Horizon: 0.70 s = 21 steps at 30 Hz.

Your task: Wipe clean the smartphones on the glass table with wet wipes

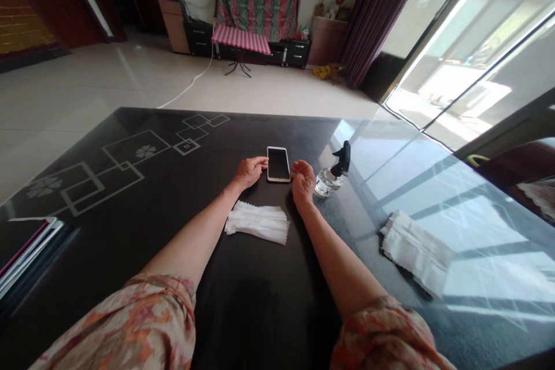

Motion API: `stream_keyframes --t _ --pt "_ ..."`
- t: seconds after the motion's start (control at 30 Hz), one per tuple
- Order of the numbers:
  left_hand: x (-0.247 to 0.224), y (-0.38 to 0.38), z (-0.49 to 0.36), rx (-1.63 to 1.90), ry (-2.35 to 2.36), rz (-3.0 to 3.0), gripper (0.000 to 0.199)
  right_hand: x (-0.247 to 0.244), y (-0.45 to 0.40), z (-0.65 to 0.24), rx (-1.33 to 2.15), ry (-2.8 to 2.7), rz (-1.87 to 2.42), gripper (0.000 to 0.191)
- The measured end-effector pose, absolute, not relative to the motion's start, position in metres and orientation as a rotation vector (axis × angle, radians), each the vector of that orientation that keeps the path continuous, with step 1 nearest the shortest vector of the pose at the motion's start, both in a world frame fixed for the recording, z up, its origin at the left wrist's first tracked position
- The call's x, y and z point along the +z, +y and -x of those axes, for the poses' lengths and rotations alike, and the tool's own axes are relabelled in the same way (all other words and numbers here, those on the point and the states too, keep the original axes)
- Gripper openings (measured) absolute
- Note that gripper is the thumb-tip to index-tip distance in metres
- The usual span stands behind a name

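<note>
A white-framed smartphone (278,164) with a dark screen lies face up on the black tabletop, between my two hands. At its left edge, my left hand (251,171) has its fingertips closed against the frame. My right hand (303,180) is beside the right edge, its fingers loosely curled and a little apart; whether they touch the phone is hard to see. Closer to me, between my forearms, a folded white cloth (258,222) with zigzag edges lies flat. Just right of my right hand stands a clear spray bottle (330,180) with a black trigger head.
Another white cloth (416,251) lies on the right of the glossy table (173,231). Flat items with pale edges (32,248) sit at the left edge. Beyond the table are a pink-striped folding table (240,39), a covered television-like shape (260,0) and a purple curtain (377,11).
</note>
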<state>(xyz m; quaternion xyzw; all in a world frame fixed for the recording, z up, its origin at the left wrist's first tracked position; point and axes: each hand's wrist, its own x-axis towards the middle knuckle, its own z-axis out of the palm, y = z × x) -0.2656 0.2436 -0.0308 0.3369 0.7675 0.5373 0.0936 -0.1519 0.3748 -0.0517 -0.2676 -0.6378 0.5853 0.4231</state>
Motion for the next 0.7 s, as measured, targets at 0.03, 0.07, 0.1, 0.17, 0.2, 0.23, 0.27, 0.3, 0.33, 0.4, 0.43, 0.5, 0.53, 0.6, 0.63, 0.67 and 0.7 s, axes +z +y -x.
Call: stream_keyframes --t 0.03,0.07,0.1,0.17,0.2,0.23,0.27,0.3,0.33,0.4,0.43,0.5,0.53,0.6,0.63,0.67,0.7 --pt "-0.032 0.244 0.266 1.598 2.278 -1.012 0.039 -0.051 0.375 0.152 1.473 -1.585 0.661 0.042" --pt "-0.032 0.244 0.266 1.603 2.278 -1.028 0.039 -0.051 0.375 0.152 1.478 -1.575 0.652 0.042" --pt "-0.034 0.244 0.267 1.608 2.278 -1.046 0.039 -0.051 0.375 0.152 1.479 -1.566 0.644 0.042" --pt "-0.036 0.244 0.269 1.613 2.274 -1.085 0.038 -0.051 0.376 0.152 1.488 -1.545 0.629 0.042" --pt "-0.037 0.243 0.269 1.612 2.268 -1.104 0.037 -0.051 0.376 0.152 1.501 -1.532 0.625 0.042" --pt "-0.037 0.242 0.270 1.609 2.257 -1.121 0.036 -0.051 0.376 0.153 1.518 -1.516 0.623 0.042" --pt "-0.037 0.240 0.271 1.594 2.238 -1.152 0.037 -0.051 0.376 0.153 1.537 -1.499 0.621 0.042" --pt "-0.037 0.238 0.272 1.568 2.213 -1.201 0.042 -0.051 0.376 0.153 1.556 -1.482 0.620 0.042" --pt "-0.036 0.236 0.273 1.530 2.185 -1.261 0.050 -0.050 0.376 0.153 1.571 -1.469 0.619 0.042" --pt "-0.033 0.231 0.273 1.408 2.154 -1.417 0.068 -0.049 0.375 0.153 1.586 -1.456 0.617 0.042" --pt "-0.031 0.229 0.273 1.346 2.158 -1.471 0.074 -0.048 0.375 0.153 1.590 -1.454 0.618 0.042" --pt "-0.028 0.227 0.273 1.267 2.193 -1.515 0.077 -0.047 0.374 0.153 1.595 -1.453 0.627 0.042" --pt "-0.028 0.227 0.272 1.254 2.208 -1.520 0.075 -0.046 0.374 0.152 1.593 -1.455 0.632 0.042" --pt "-0.029 0.227 0.272 1.272 2.215 -1.533 0.072 -0.045 0.373 0.152 1.584 -1.474 0.635 0.041" --pt "-0.030 0.228 0.272 1.293 2.211 -1.540 0.071 -0.045 0.372 0.152 1.578 -1.489 0.632 0.041" --pt "-0.032 0.229 0.273 1.318 2.201 -1.548 0.070 -0.046 0.372 0.151 1.571 -1.504 0.630 0.040" --pt "-0.034 0.230 0.273 1.347 2.187 -1.554 0.070 -0.046 0.372 0.151 1.563 -1.517 0.628 0.040"
